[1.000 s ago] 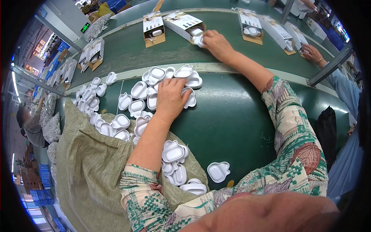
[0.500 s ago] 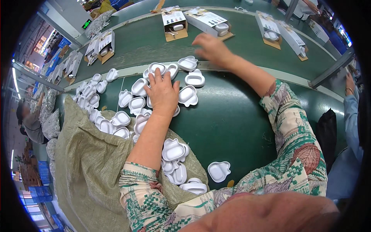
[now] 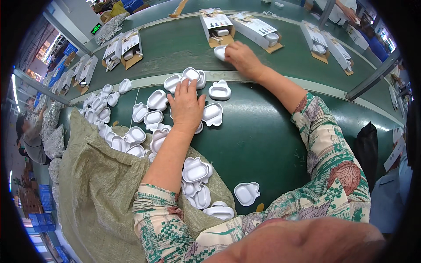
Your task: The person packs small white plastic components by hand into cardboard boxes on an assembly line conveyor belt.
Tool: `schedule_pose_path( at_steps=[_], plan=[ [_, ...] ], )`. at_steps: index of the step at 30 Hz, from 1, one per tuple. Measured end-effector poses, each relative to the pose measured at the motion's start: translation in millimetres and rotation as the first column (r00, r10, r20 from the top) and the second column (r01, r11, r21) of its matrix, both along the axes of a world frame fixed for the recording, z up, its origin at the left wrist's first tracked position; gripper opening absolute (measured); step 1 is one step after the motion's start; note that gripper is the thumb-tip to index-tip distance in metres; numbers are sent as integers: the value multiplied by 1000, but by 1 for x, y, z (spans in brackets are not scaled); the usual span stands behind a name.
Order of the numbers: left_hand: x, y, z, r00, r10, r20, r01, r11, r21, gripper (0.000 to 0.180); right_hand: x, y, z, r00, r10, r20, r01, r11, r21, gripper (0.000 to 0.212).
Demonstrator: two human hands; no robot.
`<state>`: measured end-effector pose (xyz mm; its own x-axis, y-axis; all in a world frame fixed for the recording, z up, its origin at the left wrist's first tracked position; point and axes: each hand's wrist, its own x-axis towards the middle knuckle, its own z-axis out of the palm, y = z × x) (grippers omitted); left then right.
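Note:
My right hand (image 3: 244, 58) is closed on the edge of a shallow white plastic dish (image 3: 219, 52) with a wavy outline, held over the far green belt. My left hand (image 3: 187, 107) lies with fingers stretched over a cluster of similar dishes, its fingertips touching a white dish (image 3: 191, 74) beside the rail. One white dish (image 3: 219, 90) lies just right of that cluster, another (image 3: 212, 114) next to my left wrist. More dishes spill from a woven olive sack (image 3: 101, 184) under my left forearm. A single dish (image 3: 247, 193) lies near my body.
Open-ended printed boxes (image 3: 216, 26) with white items inside stand along the far belt. A pale rail (image 3: 280, 81) divides that belt from the near green table (image 3: 254, 144). A metal post (image 3: 372, 79) rises at right, near a black bag (image 3: 366, 144). Other people work at both sides.
The boxes on the far belt have shifted right. My right hand has closed on a white dish; the dish by the rail is gone from its spot. My left hand has barely moved.

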<state>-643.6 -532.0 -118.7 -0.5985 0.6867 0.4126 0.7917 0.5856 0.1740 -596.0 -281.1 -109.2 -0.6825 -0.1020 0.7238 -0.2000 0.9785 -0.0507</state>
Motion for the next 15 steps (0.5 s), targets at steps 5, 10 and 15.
schedule_pose_path(
  at_steps=[5, 10, 15],
  plan=[
    [-1, 13, 0, 998, -62, 27, 61, 998, 33, 52, -32, 67, -2, 976, -214, -27, 216, 966, 145, 14],
    [-3, 22, 1, 994, -93, 50, 88, 992, 93, 51, -58, 112, 9, 921, -369, -123, 387, 901, 196, 13],
    [-6, 11, 5, 999, -12, -44, 19, 985, 172, 50, -45, 90, 7, 906, -387, -170, 386, 921, -40, 14]
  ],
)
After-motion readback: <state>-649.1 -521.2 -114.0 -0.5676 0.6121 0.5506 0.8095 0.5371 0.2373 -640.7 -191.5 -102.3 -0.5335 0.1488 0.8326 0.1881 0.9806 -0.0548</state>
